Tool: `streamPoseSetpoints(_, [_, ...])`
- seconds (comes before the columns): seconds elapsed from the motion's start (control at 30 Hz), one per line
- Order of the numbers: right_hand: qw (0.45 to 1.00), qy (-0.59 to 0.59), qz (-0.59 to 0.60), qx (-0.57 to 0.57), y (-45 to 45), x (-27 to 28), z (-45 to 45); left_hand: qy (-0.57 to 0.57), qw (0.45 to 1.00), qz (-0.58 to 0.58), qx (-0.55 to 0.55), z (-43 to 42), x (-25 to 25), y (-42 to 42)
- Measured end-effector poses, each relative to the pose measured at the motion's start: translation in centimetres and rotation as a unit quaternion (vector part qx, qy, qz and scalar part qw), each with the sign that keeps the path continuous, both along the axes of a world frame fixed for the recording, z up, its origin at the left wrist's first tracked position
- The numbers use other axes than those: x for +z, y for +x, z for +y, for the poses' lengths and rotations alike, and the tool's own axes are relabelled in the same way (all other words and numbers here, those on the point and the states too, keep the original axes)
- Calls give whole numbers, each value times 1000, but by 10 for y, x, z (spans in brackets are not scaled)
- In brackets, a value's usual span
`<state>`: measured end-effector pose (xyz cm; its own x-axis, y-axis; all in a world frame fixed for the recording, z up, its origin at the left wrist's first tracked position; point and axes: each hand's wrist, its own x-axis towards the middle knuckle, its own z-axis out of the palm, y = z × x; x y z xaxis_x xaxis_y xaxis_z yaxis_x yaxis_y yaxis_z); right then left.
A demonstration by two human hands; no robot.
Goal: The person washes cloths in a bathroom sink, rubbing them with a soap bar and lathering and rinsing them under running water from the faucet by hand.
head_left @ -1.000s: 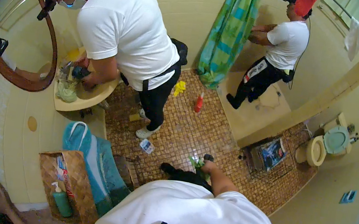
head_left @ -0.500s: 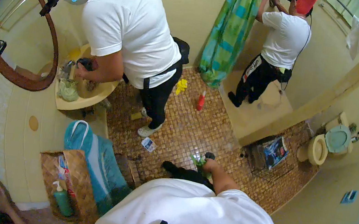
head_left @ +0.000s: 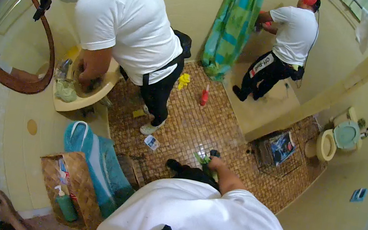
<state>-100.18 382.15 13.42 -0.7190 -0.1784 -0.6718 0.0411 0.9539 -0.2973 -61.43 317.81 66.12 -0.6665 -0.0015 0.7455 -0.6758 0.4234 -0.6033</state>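
Note:
Against the wall at the far lower left, my left hand [head_left: 3, 206] rests with its fingers apart and holds nothing. My right hand [head_left: 215, 163], beyond my white shirt [head_left: 197, 217], is closed around a green item [head_left: 205, 160], partly hidden by my fingers, beside my dark shoes. Nearest to my left hand is a woven box [head_left: 55, 167] holding a green pump bottle [head_left: 66, 207]. A teal and white cover [head_left: 96, 163] lies beside the box.
One co-worker [head_left: 122, 20] bends over a corner sink [head_left: 71, 106] under an oval mirror. Another co-worker [head_left: 295, 36] stands behind a green curtain [head_left: 229, 31]. A red bottle [head_left: 204, 96], a yellow cloth [head_left: 184, 81] and a small pack are on the tiled floor; a toilet stands right.
The co-worker at the sink has moved a hand deeper into the basin. Beyond the curtain, the other co-worker has lowered raised arms. My hands look much the same as before.

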Motion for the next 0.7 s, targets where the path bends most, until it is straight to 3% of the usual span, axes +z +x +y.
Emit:
streamPoseSetpoints(0.1, [1000, -8, -5, -12, -2, 11, -2, -15, 1000, -3, 8, -4, 0, -1])
streamPoseSetpoints(0.2, [999, -20, -21, -18, -4, 13, 0, 42, 999, -6, 5, -13, -2, 8])
streamPoseSetpoints(0.7, [1000, -13, 5, -9, -6, -2, 5, -56, 996, -45, 58, -13, 10, 10])
